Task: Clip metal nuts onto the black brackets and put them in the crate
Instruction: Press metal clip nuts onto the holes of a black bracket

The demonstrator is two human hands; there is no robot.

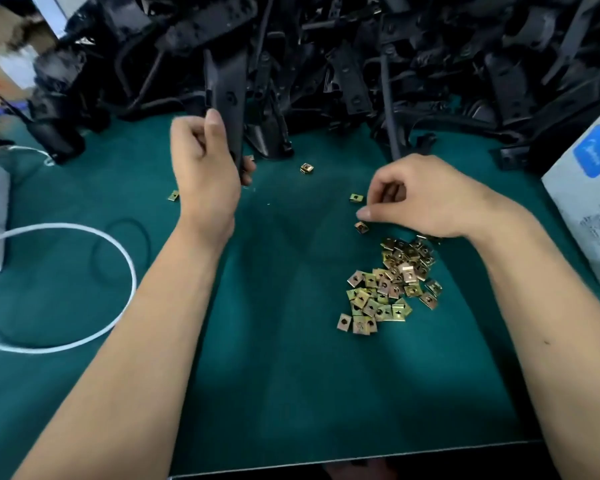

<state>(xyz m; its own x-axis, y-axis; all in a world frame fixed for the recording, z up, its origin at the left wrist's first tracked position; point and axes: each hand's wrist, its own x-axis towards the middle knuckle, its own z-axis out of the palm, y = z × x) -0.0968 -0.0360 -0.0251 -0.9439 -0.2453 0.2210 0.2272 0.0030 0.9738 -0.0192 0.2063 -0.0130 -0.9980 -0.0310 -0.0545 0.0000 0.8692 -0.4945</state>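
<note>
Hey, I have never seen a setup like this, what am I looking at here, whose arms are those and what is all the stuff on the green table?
There is no machine here. The single picture comes from a camera worn on a person's head, looking down at their own two bare arms.

The left hand holds one black bracket upright in its grip. The right hand reaches down with curled fingers beside a loose metal nut; whether it already pinches one cannot be told.

On the green mat lie a heap of brass-coloured metal nuts and a few strays. Behind stands a big pile of black brackets. A white cable loops at the left, and a white box sits at the right. No crate shows.
</note>
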